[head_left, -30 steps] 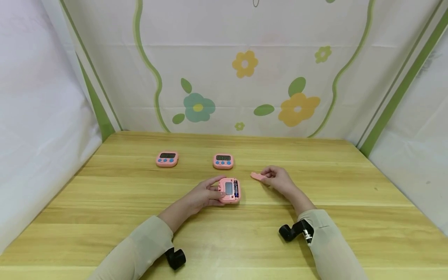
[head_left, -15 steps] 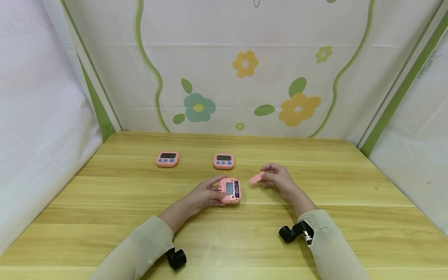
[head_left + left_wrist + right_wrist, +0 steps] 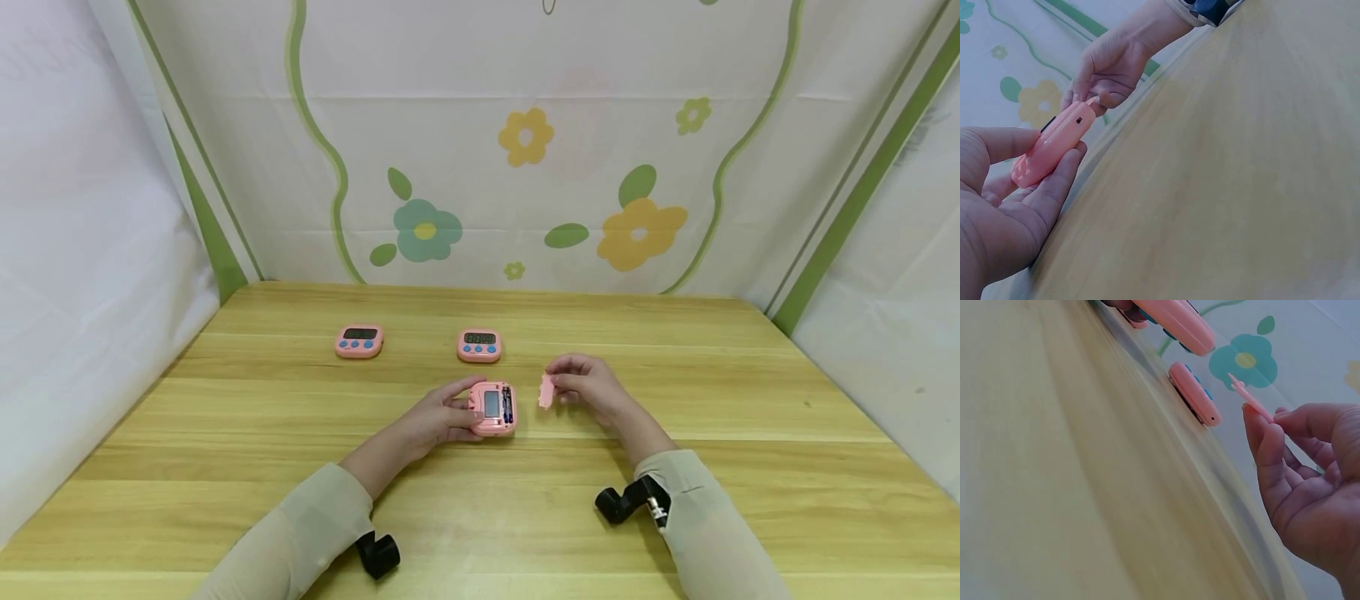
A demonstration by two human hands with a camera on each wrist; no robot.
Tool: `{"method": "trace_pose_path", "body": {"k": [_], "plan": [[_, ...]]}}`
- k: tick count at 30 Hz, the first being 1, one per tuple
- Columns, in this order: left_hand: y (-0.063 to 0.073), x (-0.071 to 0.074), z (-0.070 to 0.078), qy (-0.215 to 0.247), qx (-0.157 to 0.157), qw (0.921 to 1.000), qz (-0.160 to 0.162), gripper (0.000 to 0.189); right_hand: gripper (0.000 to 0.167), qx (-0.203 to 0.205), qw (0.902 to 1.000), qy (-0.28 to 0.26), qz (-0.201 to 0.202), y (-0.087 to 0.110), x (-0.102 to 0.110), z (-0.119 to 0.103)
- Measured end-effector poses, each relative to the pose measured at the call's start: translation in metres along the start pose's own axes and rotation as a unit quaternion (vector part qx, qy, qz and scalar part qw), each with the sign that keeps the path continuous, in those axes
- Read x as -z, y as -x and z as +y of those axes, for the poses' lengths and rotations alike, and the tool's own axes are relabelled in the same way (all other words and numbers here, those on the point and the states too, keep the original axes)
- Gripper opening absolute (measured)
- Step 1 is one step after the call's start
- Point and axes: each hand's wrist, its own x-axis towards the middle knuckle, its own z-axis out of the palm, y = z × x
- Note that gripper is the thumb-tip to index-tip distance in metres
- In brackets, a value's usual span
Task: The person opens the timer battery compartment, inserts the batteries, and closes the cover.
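In the head view my left hand (image 3: 438, 417) grips a pink digital timer (image 3: 480, 423) with its back turned up. Two thin batteries (image 3: 507, 405) lie side by side in its uncovered compartment at the right edge. Thumb and fingers hold the timer's body by its sides in the left wrist view. Just right of it, my right hand (image 3: 592, 387) pinches a small pink battery cover (image 3: 547, 391) by one end. The cover points down, apart from the timer. The right wrist view shows the cover (image 3: 1251, 404) edge-on, with small tabs at its free end.
Two more pink timers with blue buttons stand face up behind the hands, one at the left (image 3: 359, 342) and one in the middle (image 3: 479, 346). A flowered white curtain (image 3: 480, 200) closes off the back of the wooden table (image 3: 480, 517).
The battery cover has turned in my right hand's fingers, from lying sideways to pointing down, and the right hand has shifted slightly left. The left hand and its timer stay put.
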Motion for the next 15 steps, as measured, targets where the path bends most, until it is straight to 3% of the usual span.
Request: {"method": "trace_pose_path", "body": {"k": [12, 15], "plan": [[0.001, -0.001, 0.002, 0.004, 0.008, 0.9999, 0.011, 0.061, 0.029, 0.014, 0.9994, -0.016, -0.026, 0.004, -0.024, -0.003], [0.001, -0.002, 0.001, 0.005, 0.005, 0.9999, 0.010, 0.061, 0.029, 0.019, 0.9991, 0.001, -0.038, 0.006, -0.033, -0.003]]}}
